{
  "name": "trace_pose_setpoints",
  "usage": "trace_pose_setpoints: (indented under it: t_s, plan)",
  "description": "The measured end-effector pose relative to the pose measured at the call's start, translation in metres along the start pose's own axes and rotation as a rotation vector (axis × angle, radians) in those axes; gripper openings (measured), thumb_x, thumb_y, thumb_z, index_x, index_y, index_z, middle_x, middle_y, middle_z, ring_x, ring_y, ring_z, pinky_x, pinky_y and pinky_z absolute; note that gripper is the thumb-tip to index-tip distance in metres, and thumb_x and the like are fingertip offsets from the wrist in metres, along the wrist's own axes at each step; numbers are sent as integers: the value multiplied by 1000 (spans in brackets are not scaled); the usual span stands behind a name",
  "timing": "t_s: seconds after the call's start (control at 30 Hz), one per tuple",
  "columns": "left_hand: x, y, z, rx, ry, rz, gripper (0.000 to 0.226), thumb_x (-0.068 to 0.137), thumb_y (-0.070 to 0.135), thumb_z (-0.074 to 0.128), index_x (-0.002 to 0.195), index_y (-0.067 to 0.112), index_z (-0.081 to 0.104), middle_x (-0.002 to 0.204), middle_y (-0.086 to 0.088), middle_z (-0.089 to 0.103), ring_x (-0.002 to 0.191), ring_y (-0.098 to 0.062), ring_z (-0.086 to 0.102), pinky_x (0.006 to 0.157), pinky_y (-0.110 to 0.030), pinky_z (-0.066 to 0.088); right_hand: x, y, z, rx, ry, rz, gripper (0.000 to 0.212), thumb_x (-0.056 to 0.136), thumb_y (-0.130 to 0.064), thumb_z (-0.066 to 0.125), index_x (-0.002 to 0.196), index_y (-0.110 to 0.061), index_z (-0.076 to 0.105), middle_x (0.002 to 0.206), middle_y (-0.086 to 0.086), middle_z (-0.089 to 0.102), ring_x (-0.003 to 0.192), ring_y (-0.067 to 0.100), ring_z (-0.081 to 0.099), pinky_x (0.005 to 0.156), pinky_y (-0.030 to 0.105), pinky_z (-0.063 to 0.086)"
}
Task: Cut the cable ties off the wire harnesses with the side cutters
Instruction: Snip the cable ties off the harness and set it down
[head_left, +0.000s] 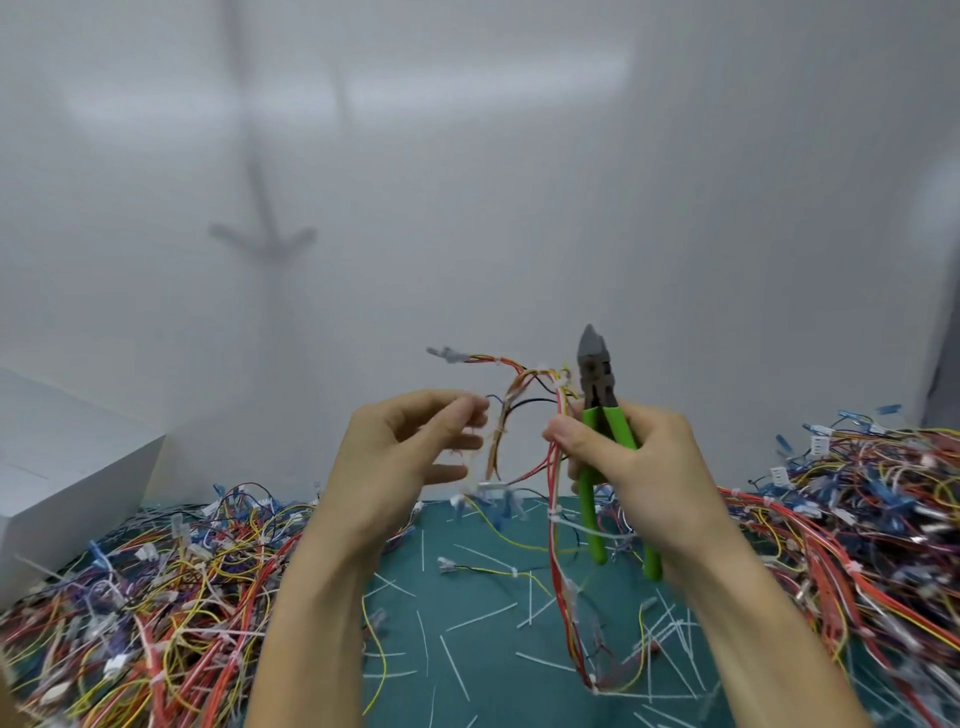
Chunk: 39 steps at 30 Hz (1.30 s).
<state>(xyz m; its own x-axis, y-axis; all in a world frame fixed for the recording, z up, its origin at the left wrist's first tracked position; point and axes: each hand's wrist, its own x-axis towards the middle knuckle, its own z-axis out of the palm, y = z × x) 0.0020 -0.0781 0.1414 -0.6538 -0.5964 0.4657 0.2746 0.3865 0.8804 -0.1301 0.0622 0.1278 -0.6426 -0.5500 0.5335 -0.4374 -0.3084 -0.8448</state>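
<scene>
**Harness held up, cutters parked out of the way**

The right hand (639, 457) does 2 jobs. Its fingers wrap the green handles of the side cutters (597, 384), jaws pointing to 12 o'clock, and its thumb pins the wire harness (556, 467) against them. That leaves the bundle hanging free above the green mat (467, 597). The left hand (395, 457), at 9 o'clock from the harness, is blurred, so I cannot tell if it pinches a strand. It is probably sorting loops to expose a white cable tie (554, 515), at 6 o'clock below the thumb.

Wire heaps (156, 597) crowd both sides; the tie-littered mat strip (483, 592) between looks passable.
</scene>
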Motion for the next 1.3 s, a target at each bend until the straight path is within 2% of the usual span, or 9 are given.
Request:
trace_pose_setpoints:
  t_s: [0.13,0.23,0.4,0.53,0.77,0.97,1.1,1.2,1.3]
  plan:
    - [-3,-1,-7,117,-166,-134,34,94,41,54,93,15,77,91,0,78,87,-17,74,78,-33,59,2,1,-9,91,-18,64,14,85,-23,73,80,-10,72,72,4,67,60,8,59,58,19,52]
    - [-3,-1,0,112,-326,-146,43,82,53,56,98,17,75,94,2,78,89,-14,74,79,-26,59,3,3,-7,101,-20,55,15,85,-24,73,80,-9,72,67,2,65,60,9,59,58,20,52]
    - [-3,-4,13,103,-558,-144,21,80,21,81,96,15,70,95,-13,76,90,-15,70,85,-34,57,2,1,-3,111,-4,37,28,78,-34,74,81,-6,70,62,1,61,58,11,59,56,19,50]
    - [-2,-9,14,66,-529,-131,20,77,19,82,92,12,71,91,-15,76,86,-20,73,86,-40,57,2,2,-4,103,23,20,21,87,-23,72,79,-4,68,60,0,59,55,10,56,54,18,49]
    - [-5,-4,2,19,-494,-146,29,76,30,80,103,24,72,102,-6,76,94,-22,74,78,-27,59,3,1,-6,121,40,4,23,88,-21,71,82,1,66,61,2,58,56,10,56,55,17,49]
    - [-3,-2,3,17,-173,-200,20,99,23,55,110,12,68,100,-2,77,93,-19,73,75,-27,60,3,1,-8,121,17,0,23,85,-25,72,86,-2,68,64,2,59,58,10,56,57,18,50]
    - [-2,-2,6,4,-105,-233,28,101,27,49,101,8,70,94,-5,77,87,-19,74,70,-25,60,3,-2,-10,94,-20,-16,29,76,-37,72,82,-8,69,64,0,60,59,10,57,58,19,51]
    - [-2,4,9,5,-83,-79,20,95,28,60,94,13,73,91,-2,76,90,-15,73,74,-25,60,2,-2,-8,45,-36,-32,15,83,-30,73,84,-16,68,64,-1,60,59,9,57,57,20,53]
    - [-3,11,10,205,-47,202,2,82,29,76,83,26,76,82,12,70,74,-5,61,64,-11,47,2,0,-6,-32,-31,-56,7,89,-23,71,84,-21,68,61,-5,59,58,8,56,57,20,52]
